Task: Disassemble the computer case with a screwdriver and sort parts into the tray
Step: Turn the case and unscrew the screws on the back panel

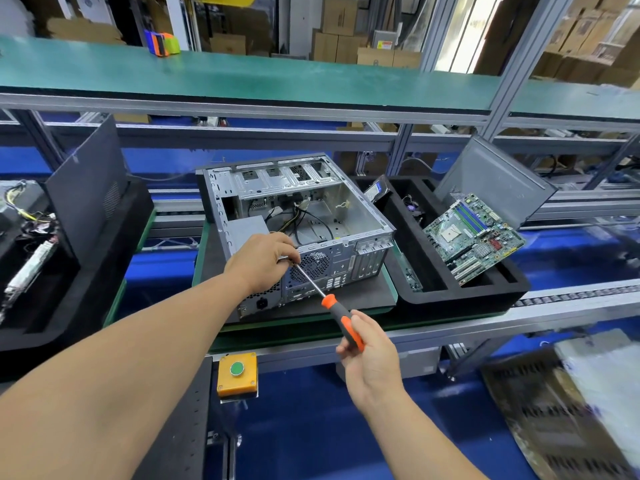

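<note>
An open metal computer case lies on its side on a dark mat in the middle, with loose cables inside. My right hand grips the orange-and-black handle of a screwdriver. Its steel shaft runs up and left to the top edge of the case's rear panel. There my left hand rests on the case's upper rear edge, fingers curled around the shaft near the tip. To the right sits a black foam tray holding a green motherboard and a grey side panel.
A second black foam tray at the left holds a dark panel and wired parts. A yellow box with a green button sits at the bench's front edge. A green shelf runs overhead behind. A perforated metal sheet lies at lower right.
</note>
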